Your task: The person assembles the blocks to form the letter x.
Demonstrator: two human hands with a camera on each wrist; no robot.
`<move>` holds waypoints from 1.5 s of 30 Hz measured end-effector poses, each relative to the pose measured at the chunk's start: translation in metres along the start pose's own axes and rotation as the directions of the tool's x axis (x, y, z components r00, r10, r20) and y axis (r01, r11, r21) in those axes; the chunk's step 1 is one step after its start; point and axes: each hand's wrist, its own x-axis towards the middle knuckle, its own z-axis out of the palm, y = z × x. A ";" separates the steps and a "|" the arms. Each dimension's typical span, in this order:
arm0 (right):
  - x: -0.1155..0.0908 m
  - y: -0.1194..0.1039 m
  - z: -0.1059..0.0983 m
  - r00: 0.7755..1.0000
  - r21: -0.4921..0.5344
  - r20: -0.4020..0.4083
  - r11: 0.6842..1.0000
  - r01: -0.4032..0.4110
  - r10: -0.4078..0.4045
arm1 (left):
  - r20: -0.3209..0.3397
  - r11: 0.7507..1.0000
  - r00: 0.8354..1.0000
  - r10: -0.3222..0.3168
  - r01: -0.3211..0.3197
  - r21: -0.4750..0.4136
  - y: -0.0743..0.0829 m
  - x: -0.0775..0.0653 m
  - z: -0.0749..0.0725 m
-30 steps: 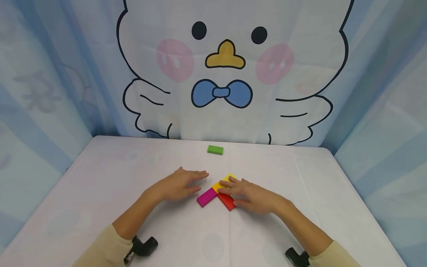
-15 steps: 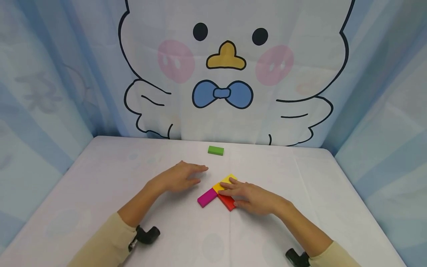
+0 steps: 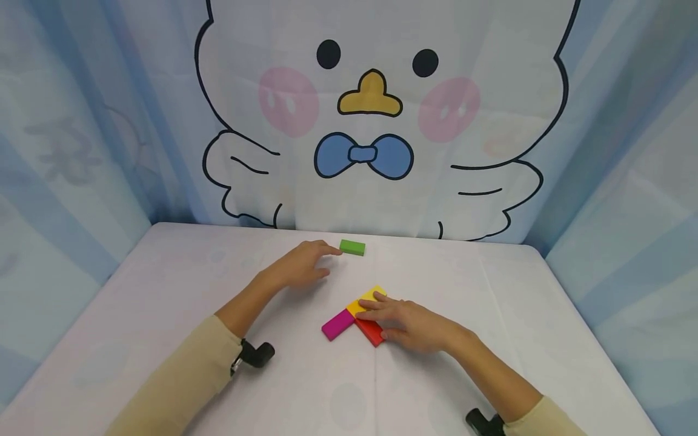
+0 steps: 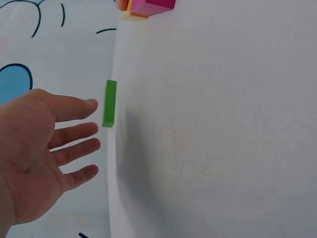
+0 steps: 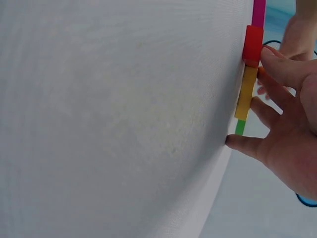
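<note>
My left hand (image 3: 302,263) reaches over the far part of the table, its fingers extended. Its fingertips are close beside a green block (image 3: 352,247) near the back edge; whether they touch it I cannot tell. The left wrist view also has that green block (image 4: 109,103) just off the spread fingers. Fingers of my right hand (image 3: 414,324) lie, fairly straight, over a yellow block (image 3: 354,307) and partly cover it. The right thumb is at a red block (image 3: 369,332). A magenta block (image 3: 337,324) extends toward the near left, with its end meeting the yellow and red ones.
A white cloth covers the table (image 3: 163,272). Behind it hangs a curtain (image 3: 360,200) printed with a cartoon bird, and more curtain stands at both sides. Black wrist cameras (image 3: 258,354) sit at both cuffs.
My left hand has moved away from beside the joined blocks, forward to the green block. The right hand and the blocks stay in place.
</note>
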 end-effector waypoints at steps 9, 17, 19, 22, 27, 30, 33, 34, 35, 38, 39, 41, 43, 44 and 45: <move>-0.001 -0.001 0.000 1.000 0.007 -0.009 1.000 -0.013 0.013 | -0.069 1.000 0.998 0.012 -0.013 -0.021 -0.005 0.037 -0.001; -0.002 -0.002 0.001 1.000 0.024 -0.010 0.999 -0.029 0.029 | -0.057 0.999 0.998 0.015 -0.017 -0.028 -0.006 0.059 0.003; -0.002 -0.002 0.001 1.000 0.028 -0.013 0.999 -0.027 0.027 | -0.053 0.999 0.999 0.009 -0.011 -0.033 -0.006 0.064 0.005; -0.003 -0.003 0.002 1.000 0.032 -0.013 0.999 -0.021 0.022 | -0.052 0.999 0.999 -0.001 -0.001 -0.041 -0.005 0.070 0.009; -0.002 -0.003 0.002 1.000 0.033 -0.014 0.999 -0.012 0.013 | -0.060 0.998 0.998 -0.006 0.002 -0.065 0.001 0.076 0.013; -0.002 -0.003 0.001 1.000 0.030 -0.015 0.999 -0.010 0.011 | -0.061 0.998 0.998 -0.004 0.000 -0.064 0.006 0.080 0.015; -0.002 -0.003 0.001 1.000 0.031 -0.013 0.999 -0.010 0.011 | -0.059 0.999 0.998 -0.002 -0.001 -0.050 0.008 0.083 0.017; -0.003 -0.004 0.001 1.000 0.033 -0.013 0.999 -0.010 0.011 | -0.057 0.999 0.998 0.000 -0.003 -0.047 0.008 0.084 0.018; -0.003 -0.004 0.001 1.000 0.035 -0.012 0.999 -0.011 0.011 | -0.056 0.999 0.998 0.001 -0.003 -0.044 0.008 0.084 0.019; -0.003 -0.003 0.001 1.000 0.035 -0.012 0.999 -0.012 0.012 | -0.054 0.999 0.999 -0.003 0.000 -0.052 0.008 0.086 0.021; -0.003 -0.003 0.001 1.000 0.034 -0.012 0.999 -0.012 0.012 | -0.053 0.998 0.999 -0.006 0.003 -0.055 0.007 0.086 0.021; -0.002 -0.002 0.001 1.000 0.032 -0.012 0.999 -0.012 0.013 | -0.056 0.998 0.998 -0.014 0.010 -0.061 0.007 0.086 0.022; -0.002 -0.002 0.001 1.000 0.032 -0.011 0.999 -0.012 0.013 | -0.058 0.998 0.998 -0.015 0.011 -0.065 0.006 0.086 0.022; -0.002 -0.002 0.001 1.000 0.032 -0.010 0.999 -0.013 0.014 | -0.057 0.998 0.998 -0.015 0.011 -0.069 0.006 0.086 0.021; -0.002 -0.003 0.001 1.000 0.035 -0.009 0.999 -0.016 0.016 | -0.056 0.997 0.998 -0.015 0.011 -0.072 0.006 0.085 0.021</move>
